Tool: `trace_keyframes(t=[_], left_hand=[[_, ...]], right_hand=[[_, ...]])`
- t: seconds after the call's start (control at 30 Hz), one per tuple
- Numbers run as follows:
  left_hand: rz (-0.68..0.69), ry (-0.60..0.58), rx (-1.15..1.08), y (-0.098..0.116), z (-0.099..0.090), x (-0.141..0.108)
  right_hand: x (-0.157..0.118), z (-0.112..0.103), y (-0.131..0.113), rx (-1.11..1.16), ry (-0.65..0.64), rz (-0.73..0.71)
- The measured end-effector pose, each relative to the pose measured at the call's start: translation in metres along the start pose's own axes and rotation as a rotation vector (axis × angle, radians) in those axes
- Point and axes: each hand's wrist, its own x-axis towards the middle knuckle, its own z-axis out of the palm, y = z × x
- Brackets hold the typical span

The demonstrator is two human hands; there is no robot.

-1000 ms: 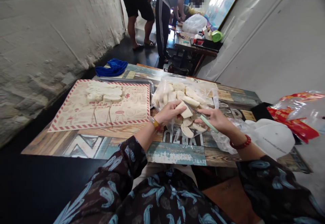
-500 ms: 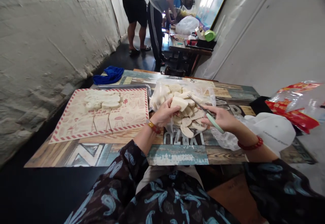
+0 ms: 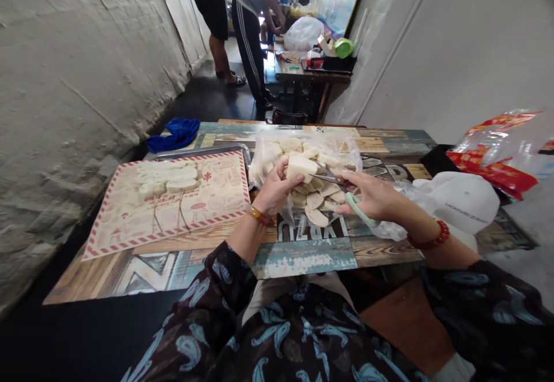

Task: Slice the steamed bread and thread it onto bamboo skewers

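My left hand (image 3: pixel 274 190) pinches a thick white slice of steamed bun (image 3: pixel 302 167) between thumb and fingers. My right hand (image 3: pixel 367 193) grips scissors (image 3: pixel 358 208) with pale green handles. Their blades are spread apart and reach the right edge of the held slice; whether they cut into it I cannot tell. Beneath both hands, a clear plastic bag (image 3: pixel 261 150) lies open, with many similar bun slices (image 3: pixel 317 216) in and in front of it. More slices (image 3: pixel 182 184) rest in a row on printed paper (image 3: pixel 216 212) at the left, with thin sticks poking out toward me.
A metal tray (image 3: pixel 208 150) lies under the paper, and a blue cloth (image 3: pixel 175 134) sits behind it. To the right are a white cap (image 3: pixel 461 203) and red-and-clear packaging (image 3: pixel 497 163). Two people stand near a cluttered second table (image 3: pixel 314 76) beyond.
The scissors' blades have opened and swung to the held slice's edge. The slice now sits a little lower and flatter in my left hand. My view has shifted slightly.
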Motion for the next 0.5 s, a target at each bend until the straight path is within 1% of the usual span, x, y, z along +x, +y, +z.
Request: trace_keyframes(t=[0.4, 0.5], left_hand=[[0.029, -0.019, 0.073, -0.0033, -0.0021, -0.0003], [0.017, -0.029, 0.101, -0.003, -0.002, -0.0013]], right_hand=[[0.0104, -0.0033, -0.0084, -0.045, -0.076, 0.051], [0.0105, -0.0037, -0.0055, 0.019, -0.091, 0.092]])
